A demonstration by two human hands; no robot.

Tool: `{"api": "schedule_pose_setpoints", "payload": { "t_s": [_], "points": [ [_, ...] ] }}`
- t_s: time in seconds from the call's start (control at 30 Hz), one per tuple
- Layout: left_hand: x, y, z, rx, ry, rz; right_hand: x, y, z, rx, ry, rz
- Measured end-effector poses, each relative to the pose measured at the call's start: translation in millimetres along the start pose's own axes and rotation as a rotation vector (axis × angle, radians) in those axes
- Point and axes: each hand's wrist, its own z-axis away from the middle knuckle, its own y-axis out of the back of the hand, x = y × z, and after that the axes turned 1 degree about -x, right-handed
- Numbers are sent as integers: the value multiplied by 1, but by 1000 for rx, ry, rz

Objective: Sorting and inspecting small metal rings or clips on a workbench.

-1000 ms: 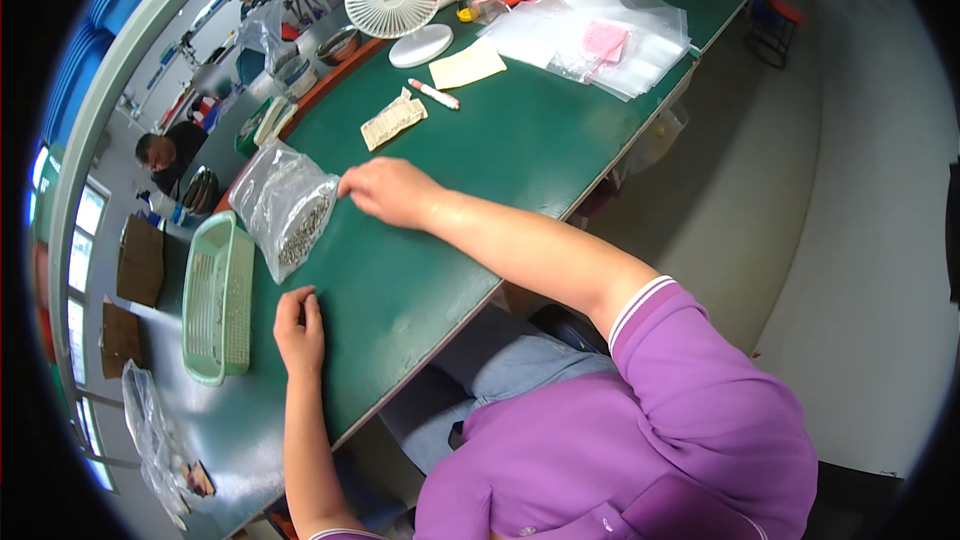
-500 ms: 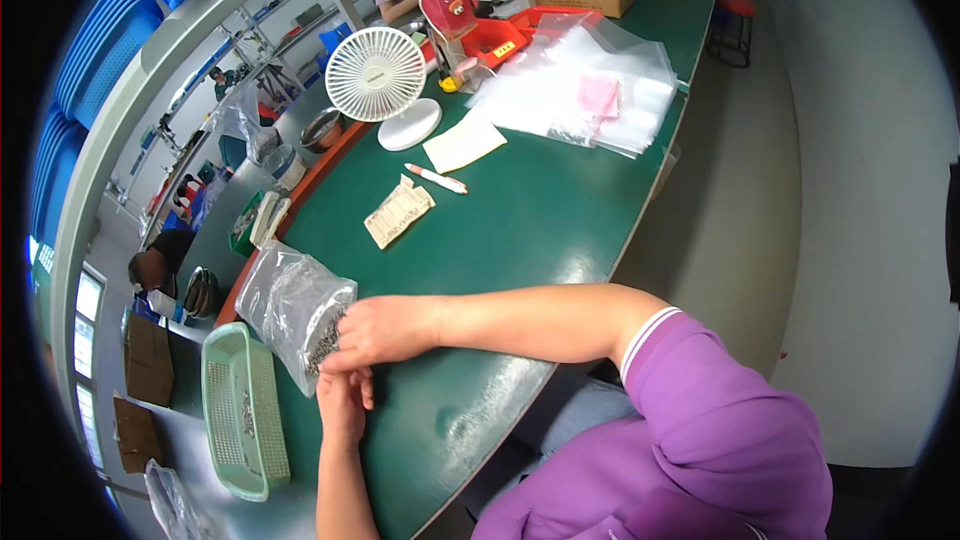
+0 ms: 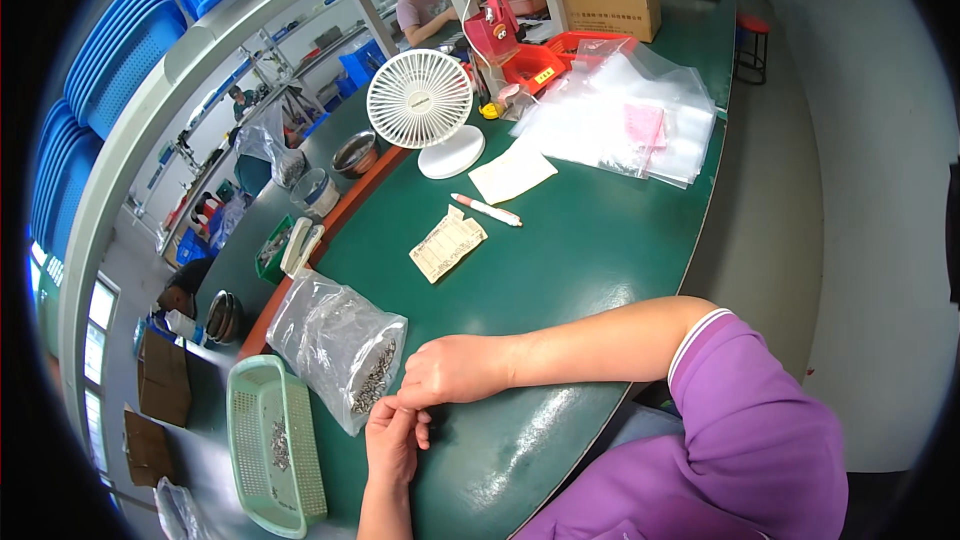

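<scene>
Just off the near edge of a clear plastic bag (image 3: 330, 325), my two hands meet at the fingertips over the green table. Small metal parts (image 3: 375, 378) are heaped inside the bag's near end. My right hand (image 3: 448, 370) is closed, knuckles up, its fingers bent down to the left fingers. Below it, my left hand (image 3: 393, 437) is turned partly palm up, with thumb and fingers pinched together. Whatever lies between the fingertips is too small or hidden to make out. A pale green basket (image 3: 243, 440) with some small metal parts stands left of the bag.
Ahead lie a crumpled paper slip (image 3: 447, 245), a pen (image 3: 487, 210) and a yellowish sheet (image 3: 513, 172). A white fan (image 3: 452, 152) stands beyond, with clear plastic bags (image 3: 600, 125) and red bins (image 3: 535, 67) to its right. An orange-red ledge (image 3: 345, 208) borders the table's left.
My hands have drawn back from the bag's near edge, which my right hand overlapped before, and stay joined at the fingertips. The whole view has shifted, moving the scene rightward and down.
</scene>
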Motion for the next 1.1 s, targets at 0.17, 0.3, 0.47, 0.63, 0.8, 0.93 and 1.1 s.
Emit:
{"api": "schedule_pose_setpoints", "payload": {
  "t_s": [0.17, 0.3, 0.47, 0.63, 0.8, 0.93, 1.1],
  "points": [
    [-4, 1, 2, 39, -65, 66, 0, -8, 1, 87, -231, -295],
    [-4, -1, 4, 27, -84, 70, 0, -10, 1, 116, -256, -365],
    [-8, -1, 8, 57, -133, 120, -3, -10, 0, 103, -349, -392],
    [-10, 1, 10, 32, -123, 116, -9, -8, -1, 85, -282, -324],
    [-6, 5, 10, -33, -89, 93, -13, -3, -2, 87, -131, -228],
    [-4, 7, 10, -86, -58, 89, -16, 3, -5, 60, -75, -215],
    [-5, 11, 9, -112, -4, 91, -16, 3, -5, 57, -71, -233]
  ]
}}
